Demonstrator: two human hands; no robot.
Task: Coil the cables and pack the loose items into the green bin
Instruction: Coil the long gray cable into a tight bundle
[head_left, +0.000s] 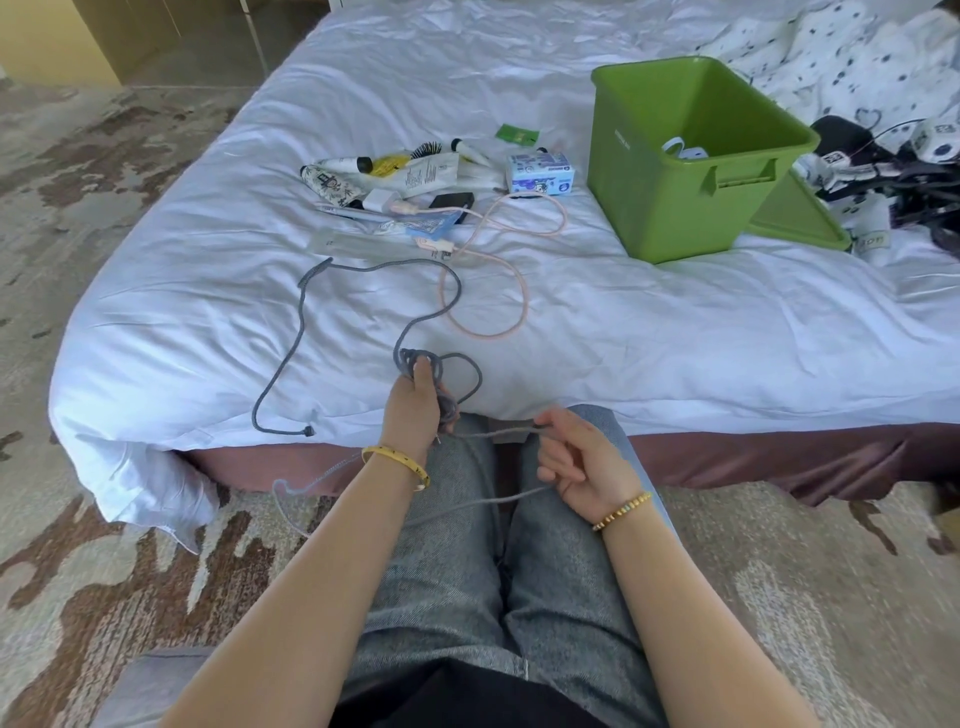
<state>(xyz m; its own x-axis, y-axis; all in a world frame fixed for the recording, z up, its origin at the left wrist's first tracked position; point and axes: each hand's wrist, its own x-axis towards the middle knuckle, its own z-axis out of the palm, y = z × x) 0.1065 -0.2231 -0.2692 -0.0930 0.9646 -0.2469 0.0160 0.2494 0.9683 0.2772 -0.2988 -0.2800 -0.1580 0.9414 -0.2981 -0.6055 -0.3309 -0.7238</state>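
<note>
- Grey cable (332, 322) trails in loose bends across the near part of the white bed (675, 338), with a small bundle of finished loops gathered in the left hand (415, 400) at the bed's front edge.
- Left hand's grip is closed around that bundle of loops; the right hand (576, 457), just beside it and above the lap, pinches a free stretch of the same cable between its fingertips, other fingers loosely curled.
- Doing this step well likely means feeding each new turn at the same loop size, letting the cable slide through the right fingers so it does not twist (a strand also droops off the bed toward the floor and could snag).
- Pink cable (498, 291) lies uncoiled just beyond the grey one; the two cross where they meet, so pulling the grey one could drag it.
- Pile of loose items (415, 171) sits further back: tubes, a hairbrush, a white charger, a small blue-and-white box.
- Green bin (670, 171) stands open at the far right of the bed, well apart from the hands, with something white already inside and its lid (800, 218) propped under it.
</note>
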